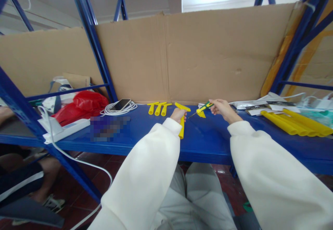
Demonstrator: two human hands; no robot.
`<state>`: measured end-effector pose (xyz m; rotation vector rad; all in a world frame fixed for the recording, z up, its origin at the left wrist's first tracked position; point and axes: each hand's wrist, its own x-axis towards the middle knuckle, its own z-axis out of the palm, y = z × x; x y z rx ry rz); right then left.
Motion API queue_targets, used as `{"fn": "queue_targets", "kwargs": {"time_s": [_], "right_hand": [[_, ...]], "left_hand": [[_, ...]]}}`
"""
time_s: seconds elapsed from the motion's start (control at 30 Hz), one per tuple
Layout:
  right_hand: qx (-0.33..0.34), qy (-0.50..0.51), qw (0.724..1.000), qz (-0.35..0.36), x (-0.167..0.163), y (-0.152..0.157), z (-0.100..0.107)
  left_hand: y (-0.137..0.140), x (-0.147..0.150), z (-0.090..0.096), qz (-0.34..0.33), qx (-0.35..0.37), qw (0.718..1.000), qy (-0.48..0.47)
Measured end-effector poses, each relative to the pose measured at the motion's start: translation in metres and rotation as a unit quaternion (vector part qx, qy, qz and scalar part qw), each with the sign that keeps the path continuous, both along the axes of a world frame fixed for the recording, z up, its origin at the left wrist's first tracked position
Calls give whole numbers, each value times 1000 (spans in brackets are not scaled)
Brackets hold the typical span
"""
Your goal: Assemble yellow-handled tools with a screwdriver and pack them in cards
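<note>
My left hand (178, 115) is closed around a yellow T-shaped tube piece (181, 130), its crossbar at the top and its tube toward the table's front edge. My right hand (221, 108) grips a screwdriver (205, 107) by its green and yellow handle. Its thin shaft points left and down toward the piece in my left hand; whether the tip touches it I cannot tell. Just below the screwdriver handle lies a small flat yellow part (201, 114). Three similar yellow T-shaped pieces (157, 110) rest in a row to the left.
On the blue table (208, 139), several long yellow tubes (281, 124) lie at the right beside plastic packets. A phone (121, 104) sits on a coiled white cable at the left, near a white power strip (67, 131) and a red bag (83, 107). Cardboard (208, 56) walls the back. Another person's leg (49, 178) shows lower left.
</note>
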<state>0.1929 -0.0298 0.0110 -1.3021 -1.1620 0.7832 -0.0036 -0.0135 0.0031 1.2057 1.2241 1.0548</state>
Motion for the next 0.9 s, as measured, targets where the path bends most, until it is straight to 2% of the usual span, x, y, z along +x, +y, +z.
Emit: {"fn": "queue_targets", "kwargs": {"time_s": [0.13, 0.23, 0.37, 0.57, 0.67, 0.73, 0.8, 0.9], "right_hand": [[-152, -59, 985, 50, -3, 0, -4], [-214, -98, 966, 105, -4, 1, -10], [-214, -127, 958, 143, -1, 1, -16], [-190, -175, 952, 163, 8, 5, -18], [-156, -224, 955, 116, 17, 13, -20], [-121, -302, 945, 33, 27, 20, -23], [-86, -406, 908, -63, 38, 28, -27], [-82, -512, 847, -115, 54, 38, -36]], "left_hand": [[1, 0, 0, 5, 7, 1000, 7], [1, 0, 0, 21, 8, 1000, 12], [1, 2, 0, 46, 28, 998, 20], [10, -1, -7, 25, 161, 981, 103], [9, -3, -7, -13, 238, 954, 182], [6, -5, -6, -50, 299, 924, 232], [2, -5, -6, -85, 344, 895, 272], [-1, -5, -10, -124, 365, 861, 331]]}}
